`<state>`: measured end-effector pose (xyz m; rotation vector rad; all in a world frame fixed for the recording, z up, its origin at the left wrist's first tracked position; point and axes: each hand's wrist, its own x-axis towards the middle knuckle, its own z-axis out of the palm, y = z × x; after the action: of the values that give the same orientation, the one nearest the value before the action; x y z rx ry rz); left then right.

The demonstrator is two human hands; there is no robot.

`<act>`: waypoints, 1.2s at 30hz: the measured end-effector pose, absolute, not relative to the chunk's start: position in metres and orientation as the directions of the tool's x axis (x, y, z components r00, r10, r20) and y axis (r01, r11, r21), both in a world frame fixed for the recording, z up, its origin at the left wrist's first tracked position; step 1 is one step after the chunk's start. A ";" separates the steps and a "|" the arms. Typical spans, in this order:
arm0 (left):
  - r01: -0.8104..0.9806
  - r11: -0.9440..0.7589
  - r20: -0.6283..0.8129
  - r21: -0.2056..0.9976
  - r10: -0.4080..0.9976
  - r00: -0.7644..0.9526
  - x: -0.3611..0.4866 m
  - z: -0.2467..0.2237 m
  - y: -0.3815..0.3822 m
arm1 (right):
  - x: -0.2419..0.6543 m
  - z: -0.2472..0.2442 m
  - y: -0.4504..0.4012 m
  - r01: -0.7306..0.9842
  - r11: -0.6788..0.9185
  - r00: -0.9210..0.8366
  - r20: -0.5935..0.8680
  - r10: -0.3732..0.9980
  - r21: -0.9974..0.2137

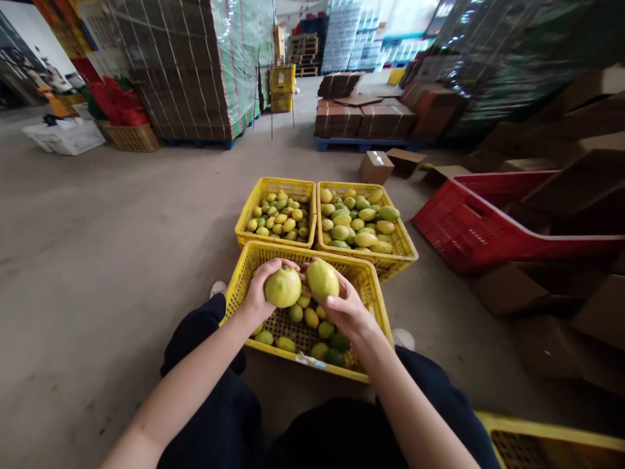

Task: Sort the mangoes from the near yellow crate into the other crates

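My left hand is closed around a yellow-green fruit, rounded and lemon-like. Another such fruit, slightly longer, sits in my right hand, with the fingers wrapped round it from the right side. Both hands are close together over a yellow plastic crate standing between my legs. Several loose yellow and green fruits lie on its slotted bottom. Just beyond it, a left yellow crate is filled with smaller fruits, while a right yellow crate contains larger, longer ones.
A red crate with cardboard stands on the right, beside loose boxes. Part of another yellow crate shows at bottom right. Farther back are a small carton, flattened cardboard on a blue pallet and a wrapped stack.
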<state>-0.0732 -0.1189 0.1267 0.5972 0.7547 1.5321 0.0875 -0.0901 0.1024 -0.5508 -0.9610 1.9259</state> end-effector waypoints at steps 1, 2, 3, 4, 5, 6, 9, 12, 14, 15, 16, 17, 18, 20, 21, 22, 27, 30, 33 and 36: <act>-0.665 -0.018 -0.057 0.747 0.994 -0.091 -0.074 0.127 -0.119 | 0.087 0.102 -0.090 -0.511 -0.297 -0.502 -0.001 0.865 -0.807; -0.673 -0.019 -0.052 0.740 0.995 -0.085 -0.075 0.127 -0.119 | 0.087 0.102 -0.090 -0.506 -0.292 -0.499 -0.001 0.866 -0.812; -0.678 -0.026 -0.044 0.735 0.995 -0.087 -0.076 0.128 -0.119 | 0.086 0.102 -0.090 -0.504 -0.290 -0.501 0.002 0.866 -0.813; -0.680 -0.035 -0.038 0.732 0.995 -0.092 -0.076 0.128 -0.118 | 0.086 0.102 -0.090 -0.508 -0.287 -0.503 0.009 0.864 -0.812; -0.682 -0.039 -0.037 0.731 0.995 -0.097 -0.077 0.129 -0.118 | 0.086 0.102 -0.091 -0.515 -0.285 -0.506 0.018 0.863 -0.808; -0.683 -0.043 -0.040 0.730 0.994 -0.105 -0.076 0.129 -0.118 | 0.086 0.102 -0.091 -0.523 -0.285 -0.507 0.024 0.861 -0.803; -0.693 -0.043 -0.063 0.719 0.990 -0.128 -0.075 0.131 -0.117 | 0.086 0.104 -0.090 -0.550 -0.299 -0.505 0.026 0.863 -0.780; -0.732 -0.005 -0.118 0.682 0.986 -0.117 -0.072 0.131 -0.117 | 0.087 0.109 -0.091 -0.559 -0.354 -0.517 -0.019 0.856 -0.750; -0.763 0.034 -0.166 0.646 0.981 -0.097 -0.071 0.131 -0.117 | 0.087 0.114 -0.091 -0.560 -0.392 -0.526 -0.052 0.849 -0.730; -0.775 0.049 -0.186 0.630 0.979 -0.089 -0.070 0.130 -0.117 | 0.088 0.115 -0.092 -0.563 -0.402 -0.526 -0.063 0.848 -0.722; -0.784 0.061 -0.202 0.618 0.976 -0.083 -0.070 0.130 -0.117 | 0.088 0.117 -0.092 -0.567 -0.408 -0.524 -0.069 0.849 -0.716; -0.790 0.070 -0.213 0.609 0.974 -0.079 -0.070 0.130 -0.117 | 0.088 0.118 -0.092 -0.570 -0.410 -0.522 -0.072 0.850 -0.712; -0.794 0.077 -0.222 0.603 0.972 -0.075 -0.070 0.130 -0.117 | 0.088 0.118 -0.092 -0.571 -0.412 -0.520 -0.075 0.851 -0.710; -0.801 0.091 -0.236 0.592 0.970 -0.064 -0.069 0.129 -0.117 | 0.088 0.118 -0.092 -0.568 -0.411 -0.521 -0.075 0.850 -0.713; -0.805 0.097 -0.240 0.586 0.969 -0.058 -0.069 0.128 -0.117 | 0.088 0.118 -0.093 -0.565 -0.410 -0.523 -0.073 0.849 -0.716; -0.809 0.100 -0.241 0.579 0.969 -0.053 -0.069 0.128 -0.117 | 0.088 0.118 -0.093 -0.564 -0.406 -0.523 -0.070 0.850 -0.719; -0.837 0.119 -0.253 0.534 0.967 -0.024 -0.070 0.127 -0.116 | 0.089 0.116 -0.094 -0.569 -0.370 -0.508 -0.039 0.860 -0.734; -0.851 0.137 -0.283 0.508 0.959 -0.014 -0.070 0.128 -0.116 | 0.089 0.116 -0.096 -0.561 -0.346 -0.502 -0.023 0.864 -0.753; -0.857 0.151 -0.308 0.492 0.951 -0.010 -0.070 0.129 -0.116 | 0.090 0.116 -0.097 -0.554 -0.323 -0.500 -0.004 0.866 -0.768; -0.859 0.159 -0.322 0.486 0.947 -0.008 -0.070 0.130 -0.117 | 0.090 0.117 -0.098 -0.553 -0.300 -0.503 0.025 0.864 -0.777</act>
<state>-0.0704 -0.1166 0.1301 0.1632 0.6624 1.4353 0.0896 -0.0980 0.1169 -0.5056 -0.9350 1.9237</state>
